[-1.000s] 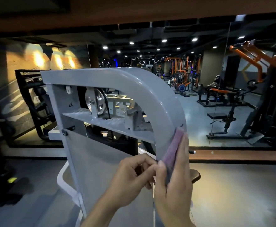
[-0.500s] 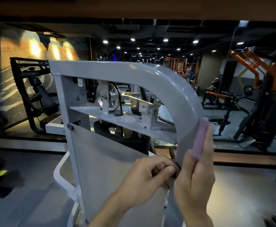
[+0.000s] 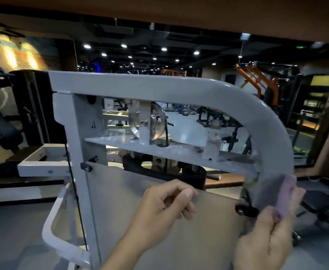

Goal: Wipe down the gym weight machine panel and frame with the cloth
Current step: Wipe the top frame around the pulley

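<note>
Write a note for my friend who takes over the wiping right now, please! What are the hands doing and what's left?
Right hand: presses the pink cloth on the grey frame, low on its right upright.
Left hand: pinches the top edge of the grey panel, steadying it.
Done: cannot tell which parts are already clean.
Left: likely further down the upright, then the panel face.

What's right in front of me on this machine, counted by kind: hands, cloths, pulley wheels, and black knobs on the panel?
Hands: 2, the left hand pinching the panel's top edge, the right hand with a grip on the cloth
Cloths: 1, the pink cloth against the grey frame
Pulley wheels: 1
Black knobs: 2
Total: 6
</note>
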